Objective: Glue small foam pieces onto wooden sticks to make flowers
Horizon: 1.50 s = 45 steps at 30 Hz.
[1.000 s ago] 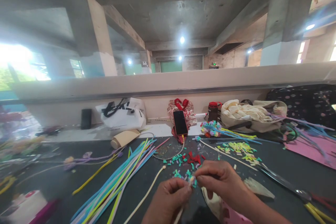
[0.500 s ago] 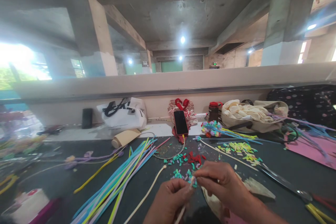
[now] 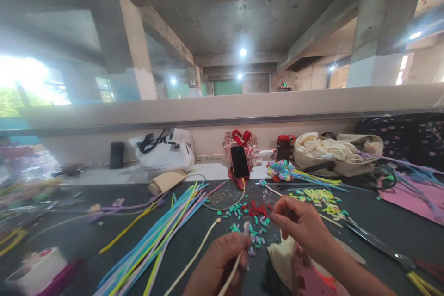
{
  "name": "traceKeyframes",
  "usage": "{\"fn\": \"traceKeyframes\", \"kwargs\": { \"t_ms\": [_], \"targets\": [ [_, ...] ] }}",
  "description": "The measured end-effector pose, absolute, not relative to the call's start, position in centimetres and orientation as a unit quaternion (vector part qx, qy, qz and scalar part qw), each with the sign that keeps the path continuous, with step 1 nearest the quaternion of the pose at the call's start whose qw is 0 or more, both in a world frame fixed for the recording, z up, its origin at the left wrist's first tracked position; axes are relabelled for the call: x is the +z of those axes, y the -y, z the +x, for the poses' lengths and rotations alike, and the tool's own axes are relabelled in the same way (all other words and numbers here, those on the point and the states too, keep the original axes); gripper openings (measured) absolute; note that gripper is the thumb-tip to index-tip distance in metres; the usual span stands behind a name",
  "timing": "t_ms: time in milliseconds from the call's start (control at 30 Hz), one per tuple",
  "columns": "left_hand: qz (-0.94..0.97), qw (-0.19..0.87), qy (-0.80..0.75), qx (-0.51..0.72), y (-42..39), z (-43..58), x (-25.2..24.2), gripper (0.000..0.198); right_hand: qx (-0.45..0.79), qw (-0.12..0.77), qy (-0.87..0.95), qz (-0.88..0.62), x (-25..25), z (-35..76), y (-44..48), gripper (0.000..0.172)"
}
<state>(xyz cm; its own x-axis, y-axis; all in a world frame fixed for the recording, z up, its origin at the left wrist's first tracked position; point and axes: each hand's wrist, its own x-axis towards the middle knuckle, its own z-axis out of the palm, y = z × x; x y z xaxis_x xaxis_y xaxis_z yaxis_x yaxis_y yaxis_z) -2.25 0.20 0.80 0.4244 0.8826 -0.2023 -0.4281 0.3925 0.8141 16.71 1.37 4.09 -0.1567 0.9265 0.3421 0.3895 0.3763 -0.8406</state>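
A cream stem (image 3: 231, 274) is gripped in the closed fist of the left hand (image 3: 218, 263), low in the middle of the view. The stem is held slanting up to the right, and a small lilac piece (image 3: 246, 228) is seen at its upper tip. The right hand (image 3: 302, 225) is raised just to the right of that tip and apart from it, with thumb and forefinger pinched shut. Whether anything tiny is caught between them cannot be told, since the fingertips (image 3: 277, 217) are blurred.

Just beyond both hands, a scatter of teal, red and lilac cut pieces (image 3: 243, 212) is spread on the dark table (image 3: 381, 212). To the left, a bundle of long coloured stems (image 3: 166, 231) is laid slantwise, and a loose cream strand (image 3: 197, 252) is laid beside it. Yellow-green cuttings (image 3: 319, 194) are heaped further right, and a pink sheet (image 3: 416, 196) is seen at the far right edge.

At the back of the table, a phone (image 3: 239, 162) is propped against a red-patterned bag (image 3: 248, 141). A red-lidded bottle (image 3: 283, 148) is stood just beside it, a white bag (image 3: 163, 155) is set to the left and a cream cloth bag (image 3: 333, 148) to the right
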Motion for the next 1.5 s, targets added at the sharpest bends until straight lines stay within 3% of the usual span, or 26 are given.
{"fn": "traceKeyframes", "kwargs": {
  "t_ms": [400, 800, 867, 967, 1067, 1167, 1333, 1500],
  "targets": [
    [0.382, 0.748, -0.313, 0.443, 1.2, -3.3, 2.8, 0.031, 0.29, 0.379, 0.738, -0.476, 4.4, 16.9, -1.0, 0.035],
    [0.328, 0.749, -0.349, 0.458, 0.7, -3.8, 3.1, 0.025, 0.225, 0.229, 0.835, -0.447, 3.9, 16.3, -2.4, 0.007],
    [0.331, 0.751, -0.346, 0.455, 0.6, -3.7, 3.2, 0.027, 0.244, 0.228, 0.836, -0.435, 4.0, 16.1, -2.6, 0.006],
    [0.34, 0.749, -0.341, 0.454, 0.6, -3.7, 3.3, 0.029, 0.39, 0.232, 0.785, -0.421, 4.0, 15.8, -2.5, 0.006],
    [0.342, 0.741, -0.342, 0.466, 0.8, -3.5, 3.4, 0.028, 0.542, 0.245, 0.696, -0.402, 3.8, 15.6, -2.1, 0.013],
    [0.335, 0.744, -0.335, 0.471, 0.9, -3.4, 3.4, 0.028, 0.615, 0.27, 0.64, -0.374, 3.5, 15.4, -1.7, 0.021],
    [0.337, 0.748, -0.326, 0.469, 0.8, -3.6, 3.5, 0.03, 0.636, 0.297, 0.616, -0.358, 3.4, 14.9, -1.5, 0.031],
    [0.341, 0.75, -0.333, 0.459, 0.8, -3.6, 3.6, 0.031, 0.579, 0.347, 0.628, -0.387, 3.7, 15.0, -1.2, 0.022]
  ]
}}
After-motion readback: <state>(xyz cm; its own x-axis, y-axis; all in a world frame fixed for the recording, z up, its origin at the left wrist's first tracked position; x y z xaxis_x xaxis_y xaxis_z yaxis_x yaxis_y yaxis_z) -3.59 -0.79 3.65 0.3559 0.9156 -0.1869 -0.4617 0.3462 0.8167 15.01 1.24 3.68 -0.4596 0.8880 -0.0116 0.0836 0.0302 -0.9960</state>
